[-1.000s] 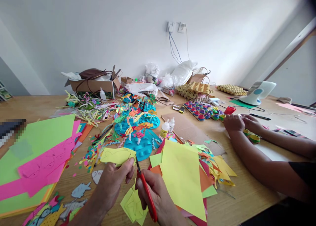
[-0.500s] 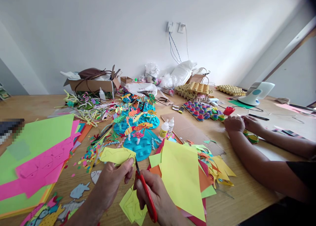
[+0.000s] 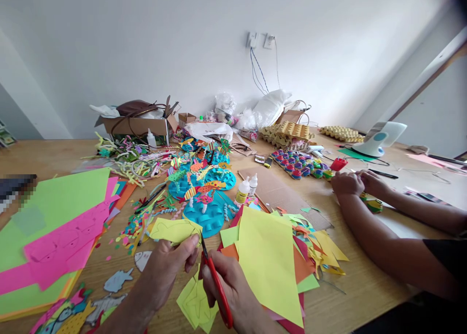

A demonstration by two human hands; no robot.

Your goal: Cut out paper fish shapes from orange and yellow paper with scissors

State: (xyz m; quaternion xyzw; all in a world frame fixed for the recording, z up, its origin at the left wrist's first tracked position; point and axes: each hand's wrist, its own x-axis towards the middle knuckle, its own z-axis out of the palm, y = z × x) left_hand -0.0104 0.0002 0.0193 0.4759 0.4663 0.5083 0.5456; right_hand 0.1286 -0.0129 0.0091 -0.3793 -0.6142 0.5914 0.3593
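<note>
Pinched between the thumb and fingers of my left hand point(image 3: 173, 263) is a strip of yellow paper point(image 3: 170, 229) with outlines drawn on it. My right hand point(image 3: 228, 280) grips red-handled scissors point(image 3: 219, 287), whose dark blades meet the strip's right end. How far the blades are apart I cannot make out. Beneath my hands lie yellow paper pieces point(image 3: 195, 302) with pencilled shapes. Just right of the scissors rests a plain yellow sheet point(image 3: 268, 256) on a stack of coloured paper. Blue egg-carton bases point(image 3: 209, 217) carrying decorated paper fish stand beyond the strip.
Green sheets point(image 3: 73, 193) and pink paper point(image 3: 69, 241) lie at the left, near cut fish shapes point(image 3: 118, 280). Glue bottles point(image 3: 242, 190) stand mid-table. At the right, another person's hands point(image 3: 352, 183) work near painted egg cartons point(image 3: 295, 163). Boxes and bags line the wall.
Hands, strip and scissors hold nearly the same place, with the scissor blades still at the strip's right end. The other person's hands have barely shifted.
</note>
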